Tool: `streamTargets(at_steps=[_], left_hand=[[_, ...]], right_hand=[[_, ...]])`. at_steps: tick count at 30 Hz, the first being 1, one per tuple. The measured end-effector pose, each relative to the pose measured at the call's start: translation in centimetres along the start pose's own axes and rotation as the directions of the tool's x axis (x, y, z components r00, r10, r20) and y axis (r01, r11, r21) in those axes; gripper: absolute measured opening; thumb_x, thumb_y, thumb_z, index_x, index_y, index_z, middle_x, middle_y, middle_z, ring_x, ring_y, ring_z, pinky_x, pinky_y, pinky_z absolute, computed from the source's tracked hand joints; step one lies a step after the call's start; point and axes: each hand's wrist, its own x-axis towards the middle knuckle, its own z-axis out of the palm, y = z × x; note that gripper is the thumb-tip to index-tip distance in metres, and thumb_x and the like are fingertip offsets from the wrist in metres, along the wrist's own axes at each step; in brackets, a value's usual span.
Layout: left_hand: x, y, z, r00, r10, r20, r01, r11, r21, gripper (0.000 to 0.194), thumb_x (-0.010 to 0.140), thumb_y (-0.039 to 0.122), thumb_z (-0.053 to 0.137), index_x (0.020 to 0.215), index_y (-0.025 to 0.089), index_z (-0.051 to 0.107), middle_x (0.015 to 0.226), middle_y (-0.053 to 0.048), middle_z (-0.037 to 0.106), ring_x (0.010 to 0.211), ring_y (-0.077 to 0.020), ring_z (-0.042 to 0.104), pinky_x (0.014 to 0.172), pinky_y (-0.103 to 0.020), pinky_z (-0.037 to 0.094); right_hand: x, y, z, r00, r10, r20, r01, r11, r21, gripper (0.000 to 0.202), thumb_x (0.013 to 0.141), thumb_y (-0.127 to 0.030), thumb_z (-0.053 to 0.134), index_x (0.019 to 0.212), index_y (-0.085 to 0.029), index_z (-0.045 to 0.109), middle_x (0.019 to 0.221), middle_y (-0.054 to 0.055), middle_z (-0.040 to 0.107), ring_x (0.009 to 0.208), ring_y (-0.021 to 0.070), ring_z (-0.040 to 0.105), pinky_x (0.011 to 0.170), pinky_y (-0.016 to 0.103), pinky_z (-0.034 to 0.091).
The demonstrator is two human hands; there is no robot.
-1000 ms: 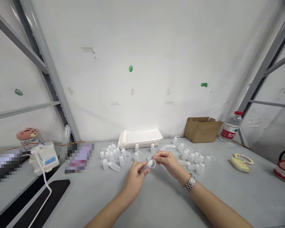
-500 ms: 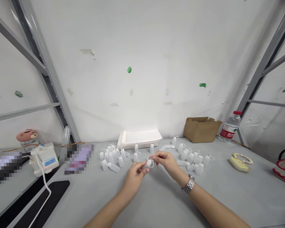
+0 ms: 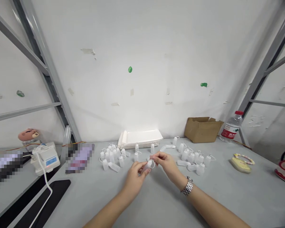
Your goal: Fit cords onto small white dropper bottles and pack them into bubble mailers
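My left hand (image 3: 136, 175) is closed round a small translucent squeeze bottle (image 3: 149, 163), which leans with its nozzle up and to the right. My right hand (image 3: 165, 161), with a metal watch (image 3: 188, 186) at the wrist, pinches the bottle's cap at the nozzle tip; the fingertips mostly hide the cap. A thin white strap loops out beside the nozzle. Similar bottles stand in a cluster on the left (image 3: 111, 153) and another on the right (image 3: 191, 156). Several lie on their sides, among them one bottle (image 3: 114, 167) at the left.
White flat sheets or packs (image 3: 142, 136) are stacked against the wall. Further right are a cardboard box (image 3: 201, 131), a red-capped water bottle (image 3: 231, 128) and a yellow pouch (image 3: 239, 164) with a beaded loop. A white device (image 3: 46, 158) with a cable stands on the left.
Both hands keep their hold on the bottle and have barely moved. The whole view has shifted very slightly.
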Motion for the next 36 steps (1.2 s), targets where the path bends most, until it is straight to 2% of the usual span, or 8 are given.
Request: streamTargets(at_steps=[3, 5, 8, 12, 17, 24, 30, 36], left_hand=[[-0.3, 0.1, -0.5, 0.998, 0.066, 0.007, -0.065, 0.959, 0.277, 0.032, 0.081, 0.030, 0.042, 0.107, 0.021, 0.058, 0.090, -0.005, 0.057, 0.084, -0.0187, 0.055, 0.076, -0.031, 0.043], [-0.4, 0.1, -0.8, 0.995, 0.100, 0.020, -0.097, 0.872, 0.479, 0.031, 0.083, 0.027, 0.039, 0.108, 0.022, 0.058, 0.090, -0.006, 0.058, 0.088, -0.0204, 0.054, 0.077, -0.033, 0.042], [-0.5, 0.1, -1.1, 0.995, 0.092, 0.029, -0.087, 0.715, 0.694, 0.029, 0.085, 0.023, 0.038, 0.103, 0.019, 0.060, 0.088, -0.007, 0.060, 0.089, -0.0220, 0.055, 0.078, -0.033, 0.041], [-0.5, 0.3, -1.3, 0.999, 0.011, 0.039, -0.039, 0.554, 0.832, 0.024, 0.084, 0.022, 0.040, 0.091, 0.016, 0.063, 0.086, -0.008, 0.061, 0.088, -0.0234, 0.056, 0.073, -0.033, 0.043], [-0.5, 0.7, -1.2, 0.999, -0.021, 0.039, -0.023, 0.497, 0.868, 0.021, 0.083, 0.018, 0.043, 0.088, 0.014, 0.063, 0.087, -0.010, 0.061, 0.089, -0.0237, 0.055, 0.071, -0.032, 0.043], [-0.3, -0.1, -1.3, 1.000, -0.025, 0.002, 0.010, 0.457, 0.889, 0.020, 0.081, 0.019, 0.046, 0.087, 0.012, 0.063, 0.087, -0.012, 0.061, 0.089, -0.0265, 0.056, 0.069, -0.034, 0.044], [-0.2, -0.1, -1.7, 0.996, -0.076, -0.037, 0.066, 0.428, 0.902, 0.019, 0.081, 0.017, 0.045, 0.085, 0.011, 0.062, 0.084, -0.012, 0.062, 0.084, -0.0253, 0.059, 0.063, -0.032, 0.046], [0.1, -0.5, -1.8, 0.990, -0.078, -0.118, 0.140, 0.392, 0.909, 0.020, 0.082, 0.020, 0.044, 0.089, 0.009, 0.059, 0.085, -0.013, 0.060, 0.076, -0.0247, 0.063, 0.056, -0.030, 0.046]], right_hand=[[0.4, 0.3, -0.4, 1.000, -0.002, 0.031, 0.005, 0.996, -0.084, 0.027, 0.071, -0.042, 0.059, 0.073, -0.016, 0.066, 0.063, -0.001, 0.055, 0.056, 0.0109, 0.047, 0.057, 0.026, 0.040], [0.7, 0.7, -0.9, 0.998, -0.060, 0.010, 0.061, 0.974, -0.220, 0.028, 0.076, -0.041, 0.054, 0.081, -0.017, 0.067, 0.071, 0.001, 0.057, 0.061, 0.0129, 0.050, 0.060, 0.028, 0.042], [1.2, 1.7, -1.7, 0.974, -0.228, -0.002, 0.194, 0.833, -0.519, 0.023, 0.081, -0.032, 0.049, 0.092, -0.020, 0.066, 0.085, 0.005, 0.058, 0.079, 0.0182, 0.053, 0.073, 0.033, 0.044], [1.6, 3.1, -2.4, 0.936, -0.317, 0.151, 0.315, 0.565, -0.763, 0.027, 0.081, -0.016, 0.049, 0.104, -0.022, 0.061, 0.099, 0.008, 0.059, 0.094, 0.0215, 0.049, 0.084, 0.037, 0.040], [1.6, 3.5, -2.5, 0.946, -0.247, 0.210, 0.303, 0.445, -0.842, 0.025, 0.079, -0.015, 0.054, 0.103, -0.018, 0.062, 0.093, 0.008, 0.060, 0.090, 0.0207, 0.050, 0.082, 0.033, 0.040], [1.6, 3.5, -2.4, 0.962, -0.208, 0.176, 0.259, 0.507, -0.822, 0.013, 0.077, -0.016, 0.056, 0.087, -0.013, 0.062, 0.091, 0.009, 0.058, 0.088, 0.0203, 0.051, 0.079, 0.030, 0.039], [2.0, 2.1, -3.3, 0.996, -0.070, 0.049, 0.085, 0.743, -0.664, 0.017, 0.080, -0.028, 0.051, 0.089, -0.015, 0.058, 0.077, 0.005, 0.061, 0.072, 0.0181, 0.055, 0.067, 0.030, 0.041], [1.7, 1.3, -3.0, 0.990, -0.137, 0.035, 0.126, 0.753, -0.646, 0.017, 0.073, -0.030, 0.058, 0.083, -0.017, 0.063, 0.079, 0.004, 0.058, 0.073, 0.0171, 0.052, 0.067, 0.029, 0.041]])
